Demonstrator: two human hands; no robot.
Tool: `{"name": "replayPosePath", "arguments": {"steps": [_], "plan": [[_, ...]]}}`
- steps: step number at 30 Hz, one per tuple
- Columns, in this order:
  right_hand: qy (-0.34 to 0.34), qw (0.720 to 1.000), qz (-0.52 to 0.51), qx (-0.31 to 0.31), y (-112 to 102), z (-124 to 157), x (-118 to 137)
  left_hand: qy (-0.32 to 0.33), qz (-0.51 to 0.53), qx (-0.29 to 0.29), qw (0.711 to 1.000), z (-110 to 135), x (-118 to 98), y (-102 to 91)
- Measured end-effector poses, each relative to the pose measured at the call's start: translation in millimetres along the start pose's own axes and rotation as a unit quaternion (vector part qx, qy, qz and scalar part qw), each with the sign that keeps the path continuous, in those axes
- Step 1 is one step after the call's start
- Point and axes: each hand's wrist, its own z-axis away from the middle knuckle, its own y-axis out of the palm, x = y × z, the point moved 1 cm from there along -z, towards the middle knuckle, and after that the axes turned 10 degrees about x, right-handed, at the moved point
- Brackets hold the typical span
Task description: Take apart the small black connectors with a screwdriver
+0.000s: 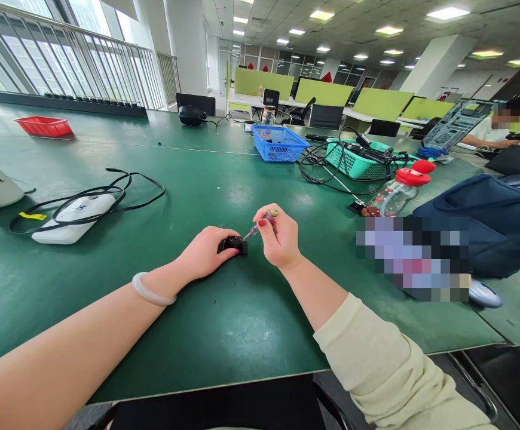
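Observation:
My left hand (209, 251) is closed around a small black device (238, 244) and steadies it on the green table. The device's exact kind does not show; its upper side has small details. A screwdriver (256, 228) with a clear, purplish handle is pinched in my right hand (281, 237). It slants down to the left, and its tip meets the top of the black device or lies very close to it. My fingers partly cover both things.
On the left of the table (188, 334) lies a white box (76, 218) with a black cable. A red tray (45, 126), a blue basket (280, 145) and a teal basket (354, 162) with cables stand farther back. Rightward are a red-lidded bottle (397, 194), a dark bag (488, 221) and a seated person.

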Motion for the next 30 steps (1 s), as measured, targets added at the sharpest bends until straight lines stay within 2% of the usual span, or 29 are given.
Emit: {"name": "replayPosePath", "arguments": {"steps": [15,17,20,23,26,30], "plan": [[0.0,1.0,0.014,0.021,1,0,7,0.006,-0.001,-0.001,1.0,-1,3,2.1],[-0.019,0.999,0.037,0.033,2,0,10,0.008,-0.002,-0.001,1.0,-2,4,3.0],[-0.094,0.989,0.089,0.076,7,1,17,0.031,-0.007,-0.005,0.999,-3,7,4.6],[-0.193,0.957,0.156,0.149,18,4,23,0.054,-0.016,-0.001,0.998,-5,12,5.8],[-0.273,0.904,0.222,0.242,31,9,29,0.047,-0.028,0.014,0.998,-5,10,4.6],[-0.287,0.84,0.268,0.375,41,14,34,0.003,-0.024,0.008,1.0,0,0,-0.3]]}}
